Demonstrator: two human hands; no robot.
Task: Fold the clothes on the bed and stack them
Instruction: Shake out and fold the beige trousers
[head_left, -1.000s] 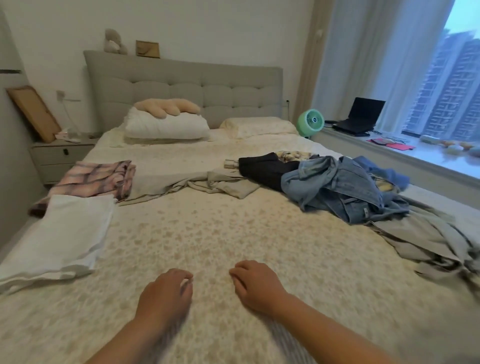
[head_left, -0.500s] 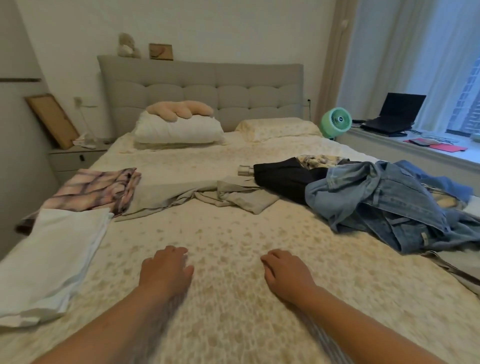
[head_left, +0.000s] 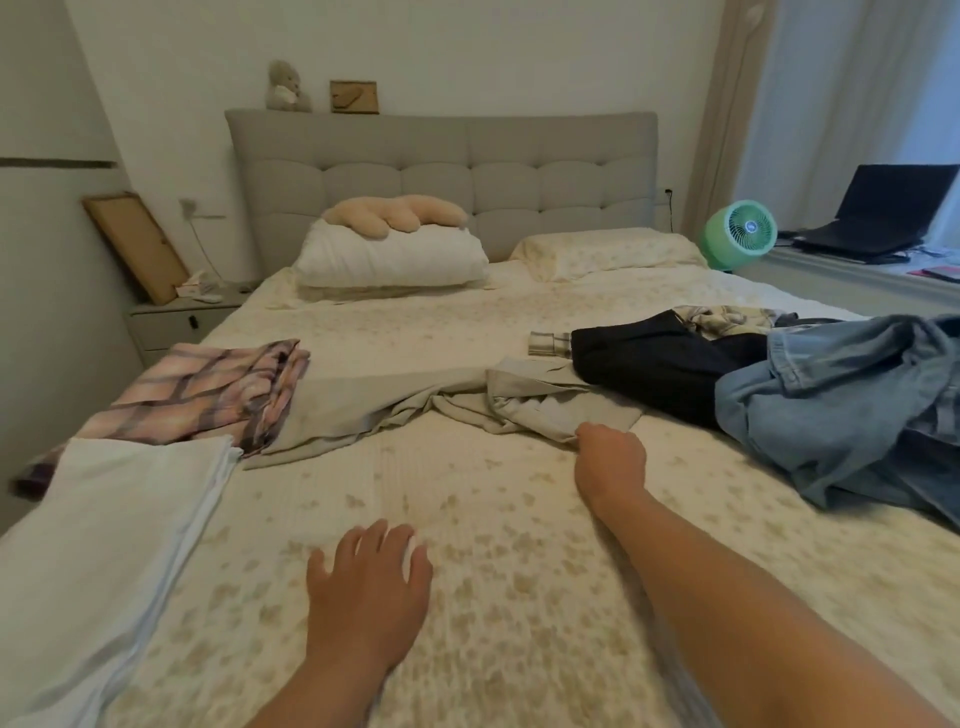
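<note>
Right hand (head_left: 610, 453) grips the beige garment's (head_left: 524, 410) edge; left hand (head_left: 369, 582) rests flat and loose on the bed (head_left: 467, 519). A yank could probably drag the dark garment (head_left: 660, 364) lying over it.

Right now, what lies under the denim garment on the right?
The denim garment overlaps a black garment, whose near end it covers. Beside them shows a plaid cloth. Anything else beneath is hidden.

2 hands (head_left: 371, 582) (head_left: 610, 457), 2 folded items (head_left: 208, 395) (head_left: 104, 545), approx 4 unfolded garments (head_left: 841, 415), 2 pillows (head_left: 389, 257) (head_left: 608, 252), 1 fan (head_left: 740, 234).
</note>
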